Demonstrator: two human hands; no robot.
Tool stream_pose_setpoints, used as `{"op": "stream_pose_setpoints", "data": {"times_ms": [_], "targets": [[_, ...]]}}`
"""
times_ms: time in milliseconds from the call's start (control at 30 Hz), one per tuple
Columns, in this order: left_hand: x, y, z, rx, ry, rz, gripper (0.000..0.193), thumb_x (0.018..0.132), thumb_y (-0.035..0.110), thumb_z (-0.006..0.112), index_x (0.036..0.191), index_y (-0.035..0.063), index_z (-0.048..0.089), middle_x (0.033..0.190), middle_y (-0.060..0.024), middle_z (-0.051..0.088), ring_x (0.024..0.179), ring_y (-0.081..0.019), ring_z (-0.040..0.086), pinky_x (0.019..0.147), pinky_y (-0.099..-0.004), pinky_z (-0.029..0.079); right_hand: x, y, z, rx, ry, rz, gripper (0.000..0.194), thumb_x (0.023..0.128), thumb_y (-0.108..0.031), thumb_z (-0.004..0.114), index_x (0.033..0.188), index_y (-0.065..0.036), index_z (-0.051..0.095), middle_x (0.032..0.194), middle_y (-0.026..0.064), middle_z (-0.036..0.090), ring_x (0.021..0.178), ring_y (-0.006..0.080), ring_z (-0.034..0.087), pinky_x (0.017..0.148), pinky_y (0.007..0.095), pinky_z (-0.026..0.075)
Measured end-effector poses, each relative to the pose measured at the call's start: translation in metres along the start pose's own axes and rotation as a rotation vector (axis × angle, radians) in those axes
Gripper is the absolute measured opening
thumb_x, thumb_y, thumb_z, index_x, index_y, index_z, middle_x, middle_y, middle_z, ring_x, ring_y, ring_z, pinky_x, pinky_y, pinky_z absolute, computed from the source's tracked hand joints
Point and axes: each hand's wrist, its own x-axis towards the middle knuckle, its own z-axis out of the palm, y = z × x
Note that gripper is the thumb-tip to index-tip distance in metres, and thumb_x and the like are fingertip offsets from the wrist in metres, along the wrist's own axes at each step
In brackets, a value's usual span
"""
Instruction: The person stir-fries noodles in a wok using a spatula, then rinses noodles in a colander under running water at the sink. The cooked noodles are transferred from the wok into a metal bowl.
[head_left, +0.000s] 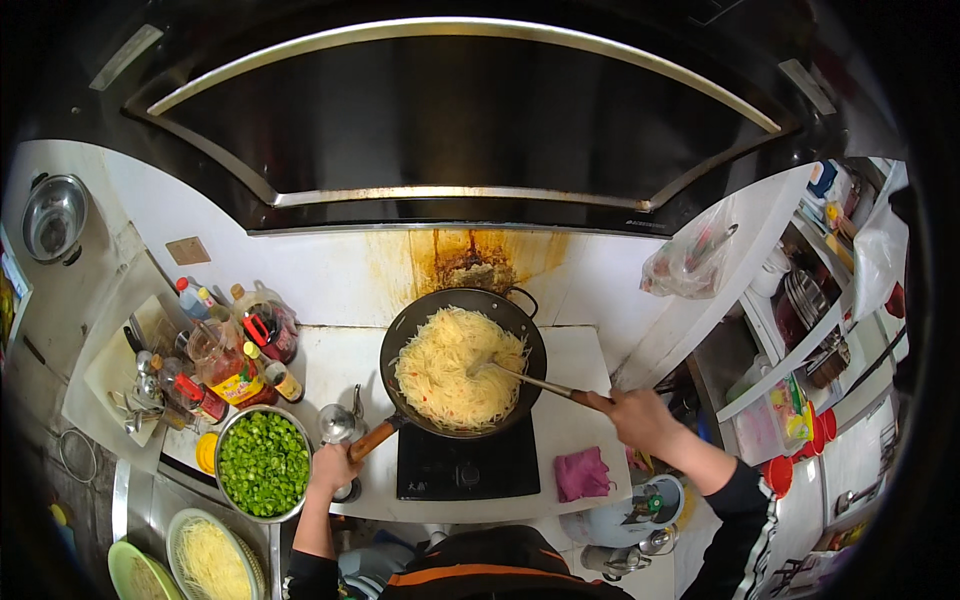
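Observation:
My left hand (334, 468) grips the wooden handle (373, 441) of a dark wok (393, 341), which sits over a black cooktop (467, 466). Pale yellow shreds (450, 367) with small red bits fill most of the wok. In my right hand (643, 420) is the wooden grip of a long metal spatula (538, 382); its head is partly buried in the shreds. Close by my left hand are a steel bowl of chopped green peppers (264, 463) and a steel kettle or pot (337, 422).
Sauce bottles and a large jar (225, 364) crowd the counter's left. A purple cloth (582, 475) lies near the front right edge, above a gas cylinder (637, 517). Lower left stands a basket of pale shreds (211, 559). A range hood (465, 120) overhangs the wok.

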Motion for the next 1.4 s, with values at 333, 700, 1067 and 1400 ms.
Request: {"op": "stream_pose_setpoints", "data": {"times_ms": [333,700,1067,1400], "targets": [[-0.006,0.000,0.001,-0.109,0.000,-0.029,0.047,0.065,0.033,0.070,0.104,0.0098,0.057,0.080,-0.0169,0.063,0.076,-0.0341,0.061,0.070,-0.0425,0.049,0.006,0.005,0.026,0.357,0.184,-0.006,0.051,0.068,-0.004,0.053,0.116,-0.021,0.057,0.066,0.0120,0.057,0.061,0.0324,0.058,0.055,0.0397,0.048],[-0.027,0.020,-0.028,-0.160,0.469,0.155,0.057,0.056,0.023,0.077,0.105,0.0031,0.055,0.090,-0.0158,0.058,0.084,-0.0336,0.056,0.075,-0.0394,0.047,0.036,0.001,0.076,0.391,0.247,0.179,0.046,0.071,-0.008,0.057,0.117,-0.010,0.053,0.070,0.0154,0.059,0.063,0.0343,0.058,0.057,0.0408,0.047],[-0.132,0.061,0.089,-1.022,-0.166,0.032,0.025,0.080,0.023,0.067,0.095,0.0035,0.066,0.075,-0.0077,0.066,0.063,-0.0110,0.060,0.058,-0.0249,0.048,0.016,-0.017,0.118,0.512,0.391,0.103,0.053,0.069,-0.002,0.062,0.120,-0.009,0.052,0.070,0.0157,0.056,0.056,0.0329,0.055,0.049,0.0409,0.045],[-0.155,0.047,0.130,-0.842,-0.194,-0.117,0.029,0.082,0.030,0.060,0.097,0.0059,0.065,0.081,-0.0103,0.066,0.072,-0.0224,0.064,0.067,-0.0317,0.050,-0.004,-0.058,0.169,0.505,0.291,0.260,0.042,0.079,-0.018,0.061,0.113,0.005,0.053,0.109,0.0195,0.054,0.100,0.0376,0.050,0.091,0.0426,0.038]]}}
